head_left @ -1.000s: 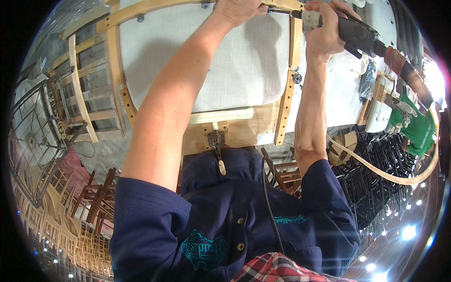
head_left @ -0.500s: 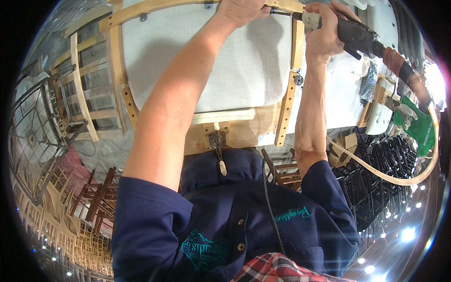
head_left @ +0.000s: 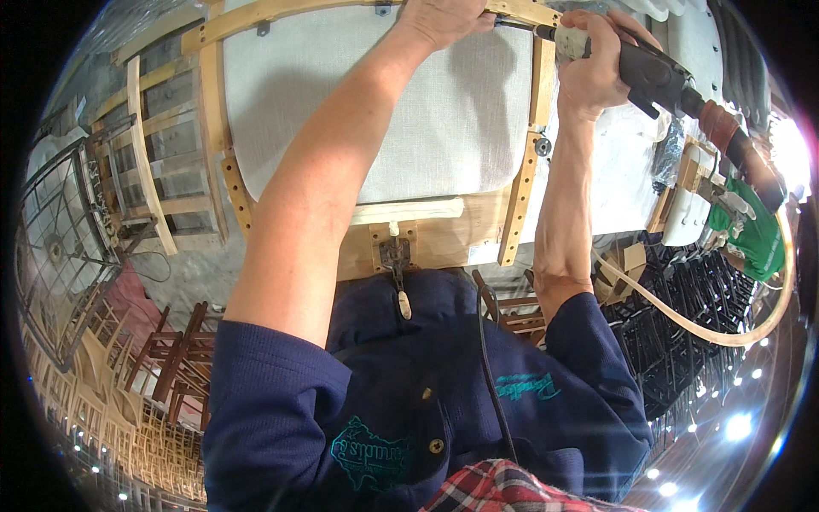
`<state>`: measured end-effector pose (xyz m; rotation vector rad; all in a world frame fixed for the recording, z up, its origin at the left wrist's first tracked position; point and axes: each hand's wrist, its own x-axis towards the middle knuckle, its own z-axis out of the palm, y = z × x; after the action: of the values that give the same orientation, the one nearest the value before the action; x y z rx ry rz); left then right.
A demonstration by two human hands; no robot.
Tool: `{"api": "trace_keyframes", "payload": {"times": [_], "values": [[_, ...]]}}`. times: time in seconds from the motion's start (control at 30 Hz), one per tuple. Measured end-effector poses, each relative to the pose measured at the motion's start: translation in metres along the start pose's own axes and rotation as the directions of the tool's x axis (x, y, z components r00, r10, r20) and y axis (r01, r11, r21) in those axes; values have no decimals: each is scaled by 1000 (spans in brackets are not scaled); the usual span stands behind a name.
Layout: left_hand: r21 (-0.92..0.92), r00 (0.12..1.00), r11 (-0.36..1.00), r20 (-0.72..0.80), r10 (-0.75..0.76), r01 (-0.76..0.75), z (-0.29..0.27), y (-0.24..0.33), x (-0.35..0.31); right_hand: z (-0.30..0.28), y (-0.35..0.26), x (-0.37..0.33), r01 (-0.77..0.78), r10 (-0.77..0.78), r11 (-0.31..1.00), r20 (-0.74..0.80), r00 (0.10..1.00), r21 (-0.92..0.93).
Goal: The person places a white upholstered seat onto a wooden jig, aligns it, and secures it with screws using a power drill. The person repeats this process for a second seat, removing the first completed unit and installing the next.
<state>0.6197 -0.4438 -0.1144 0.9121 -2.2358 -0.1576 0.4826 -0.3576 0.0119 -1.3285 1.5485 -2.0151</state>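
Observation:
My right hand (head_left: 593, 72) is closed around a black air screwdriver (head_left: 655, 75), its bit pointing left toward the far rail of a wooden frame (head_left: 286, 10). Beside the bit's tip, at the top edge of the view, my left hand (head_left: 444, 21) has its fingers pinched together; what they grip is hidden. A pale grey upholstered panel (head_left: 426, 128) lies inside the frame, under my left forearm. Small dark brackets (head_left: 264, 27) show along the far rail. Drilled wooden strips (head_left: 517, 213) flank the panel's near corners.
A toggle clamp (head_left: 395, 256) is mounted on the near board, close to my body. A pale hose (head_left: 734, 338) loops down from the screwdriver at right. Beyond it are a person in green (head_left: 761, 243) and stacked black chair frames (head_left: 682, 333). Wooden frames and a wire rack (head_left: 64, 247) stand left.
My right hand and the screwdriver have shifted slightly right and nearer. The left hand stays almost in place at the far rail. The person in green has moved a little.

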Motion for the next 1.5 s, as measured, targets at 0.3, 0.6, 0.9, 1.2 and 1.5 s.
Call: {"api": "trace_keyframes", "payload": {"times": [0.3, 0.6, 0.9, 1.2, 1.5], "values": [[21, 1000, 1000, 14, 0, 0, 2, -1, 0, 0, -5, 3, 0, -1, 1000, 52, 999, 7], [-6, 998, 1000, 55, -17, 18, -1, 1, 1, -4, 2, 2, 70, -67, 993, 36, 997, -92], [4, 1000, 1000, 11, -5, 5, 0, 0, 0, -5, 11, 3, 39, -38, 998, 19, 999, -59], [-14, 1000, 1000, 9, -5, 5, 0, 2, 2, -4, 25, -4, 176, -174, 901, 41, 984, -397], [-66, 999, 998, 52, -9, 13, -4, 3, 1, 7, 24, 5, 153, -81, 873, 173, 982, -464]]}}
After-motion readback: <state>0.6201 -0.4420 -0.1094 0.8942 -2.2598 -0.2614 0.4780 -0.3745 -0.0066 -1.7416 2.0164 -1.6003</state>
